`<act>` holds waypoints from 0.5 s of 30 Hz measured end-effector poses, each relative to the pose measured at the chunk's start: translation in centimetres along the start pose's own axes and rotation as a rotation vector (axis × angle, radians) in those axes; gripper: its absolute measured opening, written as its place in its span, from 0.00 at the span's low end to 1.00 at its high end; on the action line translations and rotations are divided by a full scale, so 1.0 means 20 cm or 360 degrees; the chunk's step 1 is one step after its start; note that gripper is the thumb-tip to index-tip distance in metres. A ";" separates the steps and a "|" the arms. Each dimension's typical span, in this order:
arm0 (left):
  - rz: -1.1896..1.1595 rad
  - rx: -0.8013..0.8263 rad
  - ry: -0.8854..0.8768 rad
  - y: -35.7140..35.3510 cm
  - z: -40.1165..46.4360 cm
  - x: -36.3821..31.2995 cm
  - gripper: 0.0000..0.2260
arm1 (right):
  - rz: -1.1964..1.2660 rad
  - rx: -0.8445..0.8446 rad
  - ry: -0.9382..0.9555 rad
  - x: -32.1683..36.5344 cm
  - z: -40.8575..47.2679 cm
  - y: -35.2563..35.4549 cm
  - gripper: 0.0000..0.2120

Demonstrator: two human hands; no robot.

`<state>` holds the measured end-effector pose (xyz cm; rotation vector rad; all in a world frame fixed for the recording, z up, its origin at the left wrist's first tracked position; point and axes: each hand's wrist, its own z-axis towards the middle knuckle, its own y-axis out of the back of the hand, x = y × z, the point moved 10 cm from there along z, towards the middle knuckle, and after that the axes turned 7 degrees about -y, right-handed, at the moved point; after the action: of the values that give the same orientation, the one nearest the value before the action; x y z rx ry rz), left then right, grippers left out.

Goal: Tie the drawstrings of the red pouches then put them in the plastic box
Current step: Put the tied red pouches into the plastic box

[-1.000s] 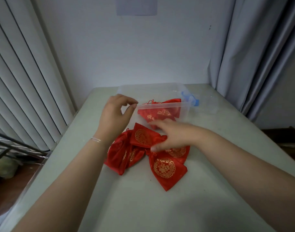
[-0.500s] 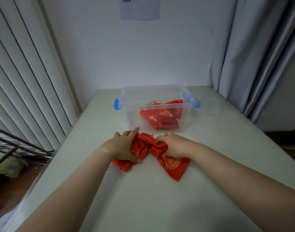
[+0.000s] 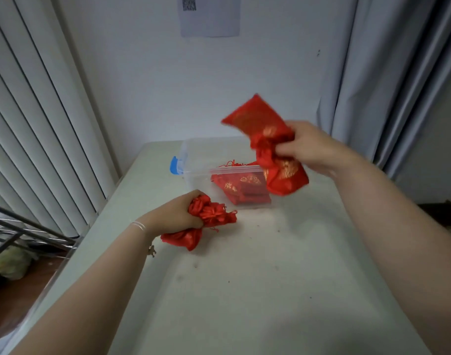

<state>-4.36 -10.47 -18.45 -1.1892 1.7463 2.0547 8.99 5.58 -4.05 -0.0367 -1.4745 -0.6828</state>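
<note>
My right hand [image 3: 313, 149] grips a bunch of red pouches [image 3: 268, 147] with gold patterns, lifted in the air above the right end of the clear plastic box [image 3: 193, 152]. One pouch sticks up, another hangs down in front of the box. My left hand [image 3: 177, 216] grips another bunch of red pouches [image 3: 209, 219] by their gathered necks, low on the table just in front of the box. Inside the box lie several red pouches [image 3: 241, 187] with loose red strings.
The box has a blue latch [image 3: 173, 165] on its left end and stands at the far end of the pale table [image 3: 245, 290]. White vertical blinds [image 3: 40, 137] hang left, grey curtains [image 3: 386, 73] right. A metal rack [image 3: 11, 231] sits beside the table's left edge.
Both hands gathered the pouches from the table. My right hand lifted its bunch up and right over the box; my left hand closed around the rest near the table.
</note>
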 end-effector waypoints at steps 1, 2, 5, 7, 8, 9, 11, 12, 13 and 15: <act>-0.0079 -0.0028 -0.0051 0.03 -0.01 -0.04 0.21 | 0.0021 -0.0157 0.0049 0.05 0.04 0.07 0.20; -0.0164 -0.0055 -0.0101 0.07 -0.02 -0.09 0.21 | -0.0024 -0.0331 0.0100 0.10 0.08 0.13 0.19; -0.0404 -0.0127 -0.0253 0.20 -0.05 -0.24 0.20 | -0.0100 -0.0693 0.0200 0.17 0.19 0.20 0.19; -0.0454 -0.0282 -0.0354 0.34 -0.04 -0.31 0.22 | 0.0093 -0.0666 0.0182 0.15 0.25 0.14 0.19; -0.0460 -0.0396 -0.0402 0.41 -0.05 -0.34 0.24 | 0.0149 -0.0599 0.0155 0.11 0.30 0.09 0.18; -0.0554 -0.0514 -0.0440 0.47 -0.05 -0.37 0.26 | 0.0069 -0.0514 0.0083 0.05 0.35 0.03 0.17; -0.0928 -0.0715 -0.0509 0.56 -0.04 -0.41 0.27 | -0.0392 -0.0289 -0.0068 -0.08 0.45 -0.10 0.15; -0.1050 -0.0818 -0.0535 0.60 -0.03 -0.43 0.25 | -0.0528 -0.0161 -0.0112 -0.14 0.49 -0.16 0.15; -0.1093 -0.0919 -0.0547 0.63 -0.02 -0.45 0.23 | -0.0618 -0.0034 -0.0169 -0.20 0.51 -0.22 0.15; -0.1046 -0.1048 -0.0546 0.68 0.02 -0.47 0.20 | -0.0876 0.0250 -0.0243 -0.28 0.51 -0.32 0.20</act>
<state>-6.61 -10.77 -1.96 -1.2249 0.4222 2.2378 -2.77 6.93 -10.33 0.4622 -1.6970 -1.0183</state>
